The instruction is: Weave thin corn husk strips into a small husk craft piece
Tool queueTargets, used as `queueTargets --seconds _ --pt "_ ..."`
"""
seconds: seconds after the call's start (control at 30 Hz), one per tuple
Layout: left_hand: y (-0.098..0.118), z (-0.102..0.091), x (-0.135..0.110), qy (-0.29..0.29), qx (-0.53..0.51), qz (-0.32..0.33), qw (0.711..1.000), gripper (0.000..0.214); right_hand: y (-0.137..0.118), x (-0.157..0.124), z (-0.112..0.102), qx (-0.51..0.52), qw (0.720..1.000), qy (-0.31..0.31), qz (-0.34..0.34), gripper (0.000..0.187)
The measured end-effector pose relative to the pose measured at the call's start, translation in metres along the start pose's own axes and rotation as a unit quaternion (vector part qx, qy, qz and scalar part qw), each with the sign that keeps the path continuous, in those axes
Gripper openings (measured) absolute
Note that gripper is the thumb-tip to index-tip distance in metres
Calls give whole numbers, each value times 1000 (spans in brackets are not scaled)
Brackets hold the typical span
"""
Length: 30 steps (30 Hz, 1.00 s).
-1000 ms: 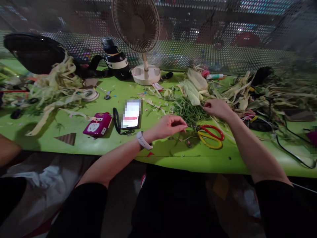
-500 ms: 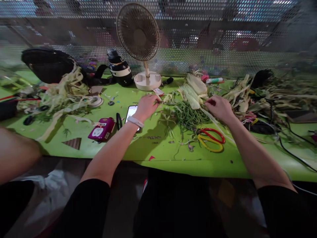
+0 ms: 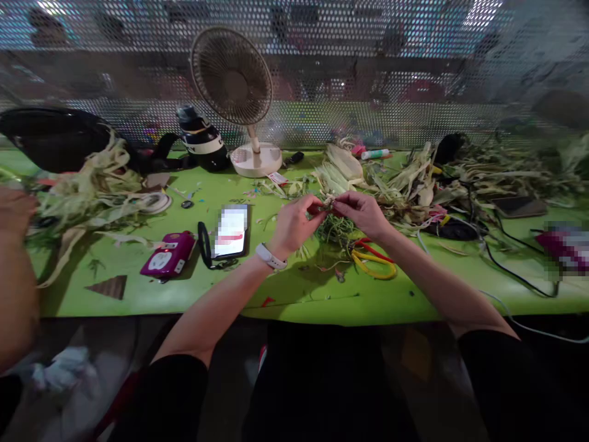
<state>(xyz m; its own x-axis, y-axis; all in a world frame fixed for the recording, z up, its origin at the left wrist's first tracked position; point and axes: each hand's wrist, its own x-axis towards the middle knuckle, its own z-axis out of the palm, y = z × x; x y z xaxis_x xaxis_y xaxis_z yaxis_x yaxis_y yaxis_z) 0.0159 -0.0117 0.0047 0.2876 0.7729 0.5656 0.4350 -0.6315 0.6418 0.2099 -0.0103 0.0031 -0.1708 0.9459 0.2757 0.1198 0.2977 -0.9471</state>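
Over the pile of thin green stems (image 3: 339,232), my left hand (image 3: 293,224) and my right hand (image 3: 361,212) meet fingertip to fingertip. Both are closed in a pinch on a small pale plant piece (image 3: 327,200), which looks knotted or bunched; the fingers partly hide it. Just beyond lie pale corn husks (image 3: 343,167). Scissors with red and yellow handles (image 3: 380,268) rest close below my right hand, their blades among the stems. A white band (image 3: 271,256) circles my left wrist.
Left of my hands are a phone (image 3: 232,230), a purple box with sockets (image 3: 169,255) and another person's arm (image 3: 16,276). A fan (image 3: 255,159) and a black bottle (image 3: 205,144) stand behind. Dried husks (image 3: 426,178) and cables (image 3: 510,270) spread rightward on the green table (image 3: 299,304).
My hands were apart, the left near the phone and the right beside the husks. They have come together over the green stems, pinching the pale plant piece. The view has shifted slightly.
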Motion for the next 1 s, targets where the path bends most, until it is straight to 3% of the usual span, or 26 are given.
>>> queueTargets --seconds 0.13,0.3,0.43,0.53,0.73,1.0 --pt "1 1 -3 -13 -150 -102 983 34 4 1 -4 -8 1000 18 -5 35" --pt "-7 2 -4 -99 -356 -206 906 36 1 0 -6 7 1000 11 7 34" --pt "-9 2 -5 -116 -436 -255 855 32 -6 -3 -5 19 1000 7 13 33" --pt "-10 4 -8 -131 -450 -267 842 27 -11 -4 -6 22 999 0 29 33" --pt "-10 10 -12 -155 -409 -229 870 30 -12 -6 -4 26 998 3 50 40" --pt "-3 12 -18 -117 -188 -81 972 32 -14 -15 6 34 997 -17 66 42"
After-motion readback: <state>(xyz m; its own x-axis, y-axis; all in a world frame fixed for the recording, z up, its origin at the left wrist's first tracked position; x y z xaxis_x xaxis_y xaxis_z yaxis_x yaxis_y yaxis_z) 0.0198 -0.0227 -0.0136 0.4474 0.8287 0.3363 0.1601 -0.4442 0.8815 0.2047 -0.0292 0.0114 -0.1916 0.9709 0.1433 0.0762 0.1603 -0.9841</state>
